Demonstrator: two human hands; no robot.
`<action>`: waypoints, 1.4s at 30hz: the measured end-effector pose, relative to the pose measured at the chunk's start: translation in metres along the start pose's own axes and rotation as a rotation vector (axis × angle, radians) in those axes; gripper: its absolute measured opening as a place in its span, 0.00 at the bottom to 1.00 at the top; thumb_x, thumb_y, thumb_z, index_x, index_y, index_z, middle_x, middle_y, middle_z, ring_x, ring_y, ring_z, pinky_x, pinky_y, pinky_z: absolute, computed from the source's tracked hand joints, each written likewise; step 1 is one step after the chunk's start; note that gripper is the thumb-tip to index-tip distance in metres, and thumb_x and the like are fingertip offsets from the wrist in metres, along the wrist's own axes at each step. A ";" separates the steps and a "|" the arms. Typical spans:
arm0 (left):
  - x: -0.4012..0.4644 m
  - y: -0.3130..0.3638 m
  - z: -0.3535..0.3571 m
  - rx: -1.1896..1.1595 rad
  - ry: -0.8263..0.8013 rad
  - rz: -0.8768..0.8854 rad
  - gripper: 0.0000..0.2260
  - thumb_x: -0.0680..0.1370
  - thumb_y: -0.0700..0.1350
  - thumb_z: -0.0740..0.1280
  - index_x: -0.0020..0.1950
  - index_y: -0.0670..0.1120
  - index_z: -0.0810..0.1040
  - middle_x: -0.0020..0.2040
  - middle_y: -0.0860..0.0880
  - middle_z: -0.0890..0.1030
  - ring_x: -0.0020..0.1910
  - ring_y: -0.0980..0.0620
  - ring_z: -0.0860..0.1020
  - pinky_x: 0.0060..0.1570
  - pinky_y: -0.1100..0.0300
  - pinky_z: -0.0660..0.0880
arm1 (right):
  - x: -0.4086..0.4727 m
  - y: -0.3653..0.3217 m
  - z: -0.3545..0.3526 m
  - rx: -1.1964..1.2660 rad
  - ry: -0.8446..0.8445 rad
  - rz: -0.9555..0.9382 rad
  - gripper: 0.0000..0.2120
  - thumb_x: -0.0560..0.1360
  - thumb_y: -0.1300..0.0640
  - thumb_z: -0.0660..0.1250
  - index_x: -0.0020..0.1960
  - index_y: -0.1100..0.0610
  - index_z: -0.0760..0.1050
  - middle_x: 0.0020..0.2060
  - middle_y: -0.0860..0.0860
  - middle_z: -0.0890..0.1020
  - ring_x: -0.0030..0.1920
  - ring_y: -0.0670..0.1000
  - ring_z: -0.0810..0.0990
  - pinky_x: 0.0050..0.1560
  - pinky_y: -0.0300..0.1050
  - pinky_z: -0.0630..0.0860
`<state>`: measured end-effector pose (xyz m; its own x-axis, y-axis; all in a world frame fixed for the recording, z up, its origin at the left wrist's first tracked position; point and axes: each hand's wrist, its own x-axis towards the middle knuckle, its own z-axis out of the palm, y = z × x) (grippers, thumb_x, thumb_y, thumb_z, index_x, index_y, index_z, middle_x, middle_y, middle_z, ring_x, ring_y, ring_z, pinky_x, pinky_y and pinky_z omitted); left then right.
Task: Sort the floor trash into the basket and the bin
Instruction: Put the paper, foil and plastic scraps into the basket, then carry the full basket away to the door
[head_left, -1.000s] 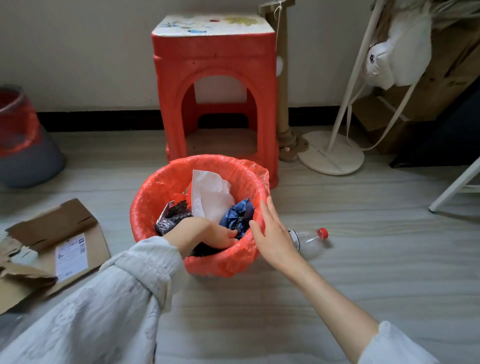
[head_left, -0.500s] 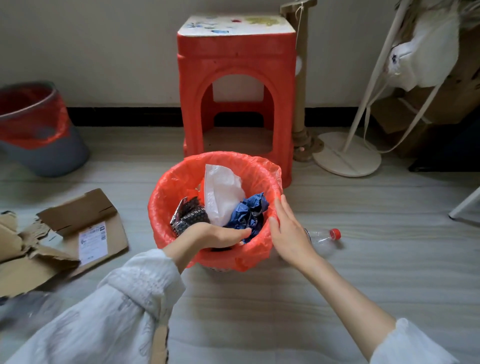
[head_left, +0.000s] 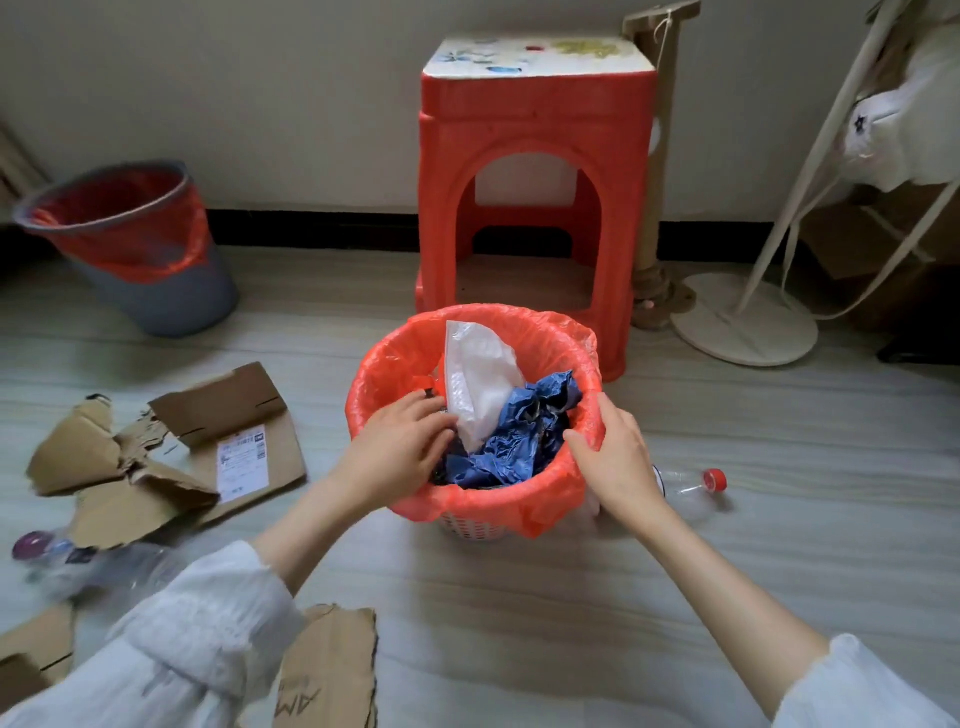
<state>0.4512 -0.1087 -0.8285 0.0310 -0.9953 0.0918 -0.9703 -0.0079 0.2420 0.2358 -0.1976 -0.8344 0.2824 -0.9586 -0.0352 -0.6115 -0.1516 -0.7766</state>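
Observation:
A small white basket (head_left: 470, 527) lined with a red bag (head_left: 395, 364) stands on the floor in the middle. It holds a white plastic wrapper (head_left: 480, 382), crumpled blue plastic (head_left: 524, 434) and dark wrappers. My left hand (head_left: 400, 449) reaches into the basket and presses down on the dark trash with spread fingers. My right hand (head_left: 615, 460) holds the basket's right rim. A grey bin (head_left: 171, 296) with a red liner stands at the far left. Torn cardboard pieces (head_left: 208, 452) lie left of the basket.
A clear bottle with a red cap (head_left: 693, 483) lies right of the basket. Another clear bottle (head_left: 78, 564) lies at the lower left, and more cardboard (head_left: 327, 670) lies near me. A red stool (head_left: 535, 187) stands behind the basket, a round white stand base (head_left: 743, 325) to its right.
The view has pulled back and shifted right, showing more floor on the left. My left hand moved from the basket's near edge further in onto the trash. My right hand stays at the rim.

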 end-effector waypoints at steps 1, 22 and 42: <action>0.001 -0.017 -0.001 0.049 0.028 -0.102 0.29 0.75 0.57 0.45 0.65 0.46 0.74 0.69 0.44 0.71 0.70 0.42 0.65 0.68 0.47 0.63 | 0.001 -0.001 0.000 0.006 0.009 0.038 0.25 0.73 0.57 0.67 0.68 0.57 0.65 0.60 0.59 0.70 0.61 0.57 0.71 0.58 0.41 0.65; -0.026 0.022 -0.113 -0.697 -0.160 -1.096 0.13 0.79 0.48 0.57 0.49 0.42 0.77 0.51 0.39 0.81 0.50 0.41 0.80 0.49 0.51 0.77 | -0.045 -0.038 -0.063 0.097 -0.126 0.464 0.10 0.76 0.54 0.62 0.39 0.58 0.74 0.34 0.55 0.79 0.40 0.58 0.76 0.38 0.46 0.69; -0.087 0.353 -0.460 -0.777 -0.658 -1.047 0.11 0.77 0.39 0.55 0.55 0.43 0.73 0.38 0.47 0.78 0.35 0.52 0.76 0.35 0.60 0.74 | -0.295 -0.240 -0.490 0.312 -0.018 1.118 0.15 0.75 0.53 0.62 0.30 0.57 0.69 0.31 0.57 0.74 0.36 0.55 0.75 0.38 0.47 0.70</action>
<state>0.2163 0.0197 -0.3072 0.3065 -0.4322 -0.8481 -0.1956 -0.9006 0.3882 -0.0625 0.0035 -0.3295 -0.2883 -0.5162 -0.8065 -0.3179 0.8461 -0.4279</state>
